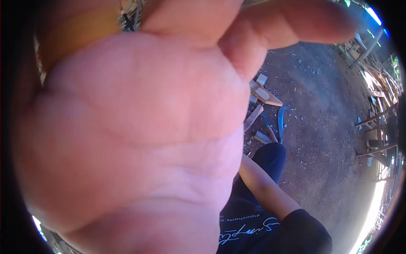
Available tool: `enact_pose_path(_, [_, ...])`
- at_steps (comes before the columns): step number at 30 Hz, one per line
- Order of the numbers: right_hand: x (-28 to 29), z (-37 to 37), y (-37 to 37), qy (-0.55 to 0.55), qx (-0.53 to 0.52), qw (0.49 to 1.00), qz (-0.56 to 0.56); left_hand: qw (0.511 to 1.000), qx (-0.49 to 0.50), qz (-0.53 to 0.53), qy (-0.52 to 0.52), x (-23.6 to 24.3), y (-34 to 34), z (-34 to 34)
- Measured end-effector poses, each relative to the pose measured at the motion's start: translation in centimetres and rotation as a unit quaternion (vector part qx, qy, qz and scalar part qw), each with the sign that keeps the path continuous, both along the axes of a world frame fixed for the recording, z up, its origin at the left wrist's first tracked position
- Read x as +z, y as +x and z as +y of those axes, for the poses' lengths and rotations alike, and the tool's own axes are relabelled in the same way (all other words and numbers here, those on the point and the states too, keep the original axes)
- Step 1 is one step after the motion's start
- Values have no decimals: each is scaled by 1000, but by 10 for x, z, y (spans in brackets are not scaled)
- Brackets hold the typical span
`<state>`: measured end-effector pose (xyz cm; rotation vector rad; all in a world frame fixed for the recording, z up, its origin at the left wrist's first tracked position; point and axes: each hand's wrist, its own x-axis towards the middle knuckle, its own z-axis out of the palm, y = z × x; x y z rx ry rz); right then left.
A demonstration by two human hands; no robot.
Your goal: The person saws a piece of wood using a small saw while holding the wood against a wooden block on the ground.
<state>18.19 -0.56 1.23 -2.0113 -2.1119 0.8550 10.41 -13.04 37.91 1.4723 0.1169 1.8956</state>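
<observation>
My left hand (139, 106) fills much of the head view, palm toward the camera and very close, with fingers stretched upward and apart. A blurred yellow band (78, 38) crosses a finger at the upper left. My right forearm (266, 186) angles up from the lower right over my dark-clothed leg (275, 158); its hand is hidden behind the left palm. Beyond my knee, a curved blade (282, 120) lies on the ground beside a tool with a wooden handle (271, 133).
Cut wood pieces (266, 95) and small chips lie on the dirt floor (321, 127) around the tools. Along the right are piled planks (376, 84) and a dark wooden frame (376, 144).
</observation>
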Motion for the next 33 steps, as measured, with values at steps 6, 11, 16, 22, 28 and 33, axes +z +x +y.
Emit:
enact_pose_path(6, [6, -4, -14, -13, -8, 1000, -1, 999, 29, 12, -4, 18, -24, 15])
enact_pose_path(11, [1, 1, 9, -5, -11, 1000, 8, 1000, -1, 14, 7, 13, -24, 4])
enact_pose_path(16, [-2, -3, -12, 17, -17, 999, -39, 997, -67, 20, 40, 18, -15, 10])
enact_pose_path(22, [3, -12, 3, 44, -68, 997, 2, 978, 95, 94, -157, -63, -8, 41])
enact_pose_path(28, [2, -11, -10, 39, -41, 998, 9, 888, 97, 133, -429, -168, -62, 69])
enact_pose_path(33, [3, -13, -6, 37, -54, 998, 16, 826, 271, 243, -431, -252, -125, 59])
